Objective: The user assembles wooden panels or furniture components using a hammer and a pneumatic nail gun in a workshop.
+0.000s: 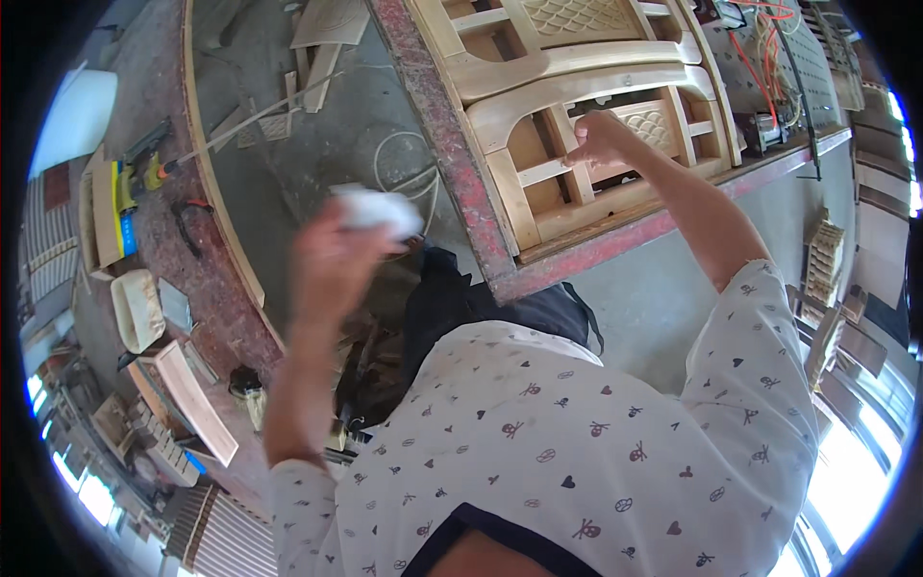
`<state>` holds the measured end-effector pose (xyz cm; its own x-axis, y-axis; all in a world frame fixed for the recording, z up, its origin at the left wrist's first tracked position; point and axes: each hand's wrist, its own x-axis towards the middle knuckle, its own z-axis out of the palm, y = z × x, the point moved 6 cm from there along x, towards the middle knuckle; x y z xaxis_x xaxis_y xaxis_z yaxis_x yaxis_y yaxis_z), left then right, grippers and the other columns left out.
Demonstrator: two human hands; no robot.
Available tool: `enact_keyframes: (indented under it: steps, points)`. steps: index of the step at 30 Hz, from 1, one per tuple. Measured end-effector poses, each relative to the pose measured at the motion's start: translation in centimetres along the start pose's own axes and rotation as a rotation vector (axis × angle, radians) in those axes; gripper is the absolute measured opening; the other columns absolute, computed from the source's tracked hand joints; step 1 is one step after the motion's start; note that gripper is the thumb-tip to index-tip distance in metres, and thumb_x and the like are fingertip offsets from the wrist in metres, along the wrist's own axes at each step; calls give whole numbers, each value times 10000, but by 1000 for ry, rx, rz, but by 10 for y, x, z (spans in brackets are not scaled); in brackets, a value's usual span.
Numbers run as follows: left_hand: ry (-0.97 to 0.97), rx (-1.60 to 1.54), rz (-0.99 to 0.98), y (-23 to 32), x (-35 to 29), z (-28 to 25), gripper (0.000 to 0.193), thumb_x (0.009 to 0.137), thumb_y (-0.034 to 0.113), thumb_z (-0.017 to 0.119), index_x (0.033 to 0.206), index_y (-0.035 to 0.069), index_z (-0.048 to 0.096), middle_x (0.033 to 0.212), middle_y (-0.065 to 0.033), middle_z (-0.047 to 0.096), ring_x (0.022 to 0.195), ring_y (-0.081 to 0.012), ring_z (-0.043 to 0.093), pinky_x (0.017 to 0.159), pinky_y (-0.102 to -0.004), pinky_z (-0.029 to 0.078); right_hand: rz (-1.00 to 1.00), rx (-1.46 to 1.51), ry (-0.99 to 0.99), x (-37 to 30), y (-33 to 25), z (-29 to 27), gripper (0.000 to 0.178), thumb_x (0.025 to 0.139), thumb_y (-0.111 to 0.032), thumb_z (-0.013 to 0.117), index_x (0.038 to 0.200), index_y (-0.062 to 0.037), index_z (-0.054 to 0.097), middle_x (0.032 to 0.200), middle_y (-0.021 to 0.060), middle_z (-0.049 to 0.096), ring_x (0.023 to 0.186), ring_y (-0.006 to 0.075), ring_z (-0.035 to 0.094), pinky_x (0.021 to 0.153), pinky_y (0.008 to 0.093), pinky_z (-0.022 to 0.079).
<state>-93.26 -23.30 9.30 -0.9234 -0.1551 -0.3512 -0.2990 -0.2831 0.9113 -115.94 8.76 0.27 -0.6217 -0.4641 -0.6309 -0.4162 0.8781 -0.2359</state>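
Note:
In the head view my left hand is raised over the floor beside the bench, smeared by motion. It grips a white rounded object, too blurred to name. My right hand reaches across a pale wooden panel frame with curved rails. Its fingers are curled, their tips at an upright slat beside a carved lattice inset. Whether something small sits between those fingertips is hidden. A second similar frame lies just beyond, on the same bench.
The worn red bench edge runs close in front of me. To the right are air hoses and metal clamps. On the left, a reddish table carries a cream container and tools. Wood offcuts lie on the floor.

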Motion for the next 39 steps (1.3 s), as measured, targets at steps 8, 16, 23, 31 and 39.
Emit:
enact_keyframes:
  steps: [8,16,23,31,39]
  points:
    - [-301,391,-323,-109,44,181,203,885,103,649,992,-68,627,790,-113,668,593,-139,645,487,-219,474,25,224,191,-11,20,25,397,710,-400,823,818,-38,703,758,100,682,721,276,633,723,398,524]
    - [-151,358,-431,-125,62,195,214,889,137,626,926,-73,637,720,-119,662,497,-134,600,419,-227,448,143,135,168,-17,8,6,388,707,-380,825,917,-65,740,859,109,718,818,301,683,762,458,542]
    - [-143,334,-438,-122,63,196,220,904,140,628,989,-63,638,782,-107,665,522,-102,588,430,-186,440,108,-39,114,-10,-17,-6,372,681,-327,857,922,-62,755,860,94,726,768,284,689,728,426,558]
    - [-94,258,-393,-122,70,193,210,863,158,626,849,-51,638,655,-79,607,443,-98,513,374,-203,367,24,-199,123,-14,-33,-21,352,671,-317,867,894,-66,765,825,79,720,730,257,684,712,387,562]
    - [-94,220,-363,-124,79,187,227,839,153,653,930,-55,662,707,-85,627,449,-85,467,373,-187,315,110,-75,231,-30,-14,-12,350,708,-343,842,896,-59,760,830,84,722,730,260,684,701,384,556]
